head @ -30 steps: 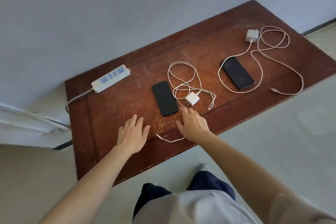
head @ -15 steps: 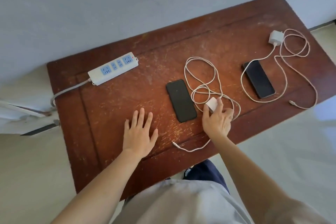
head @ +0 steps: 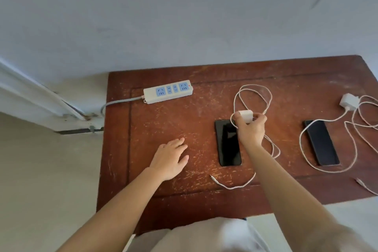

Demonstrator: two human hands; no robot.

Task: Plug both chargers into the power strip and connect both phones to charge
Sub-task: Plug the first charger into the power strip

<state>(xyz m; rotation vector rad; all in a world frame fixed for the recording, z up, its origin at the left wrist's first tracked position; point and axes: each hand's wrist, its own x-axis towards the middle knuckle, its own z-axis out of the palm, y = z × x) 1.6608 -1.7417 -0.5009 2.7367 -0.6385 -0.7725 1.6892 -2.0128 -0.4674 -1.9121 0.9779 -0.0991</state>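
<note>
White charger [head: 246, 115] pinched in right hand [head: 250, 131], lifted above near phone [head: 227, 142], cable [head: 253, 96] looping behind and trailing to table [head: 204, 112]. Left hand [head: 170, 158] flat, fingers spread, holding nothing. Power strip [head: 168, 91] at far left, sockets bare; second charger [head: 349, 101] and second phone [head: 321, 142] lying at right.

Scratched reddish-brown wooden desk [head: 163, 120] against pale grey wall [head: 184, 16]; beige floor [head: 41, 170] at left; white frame [head: 30, 92], possibly a door.
</note>
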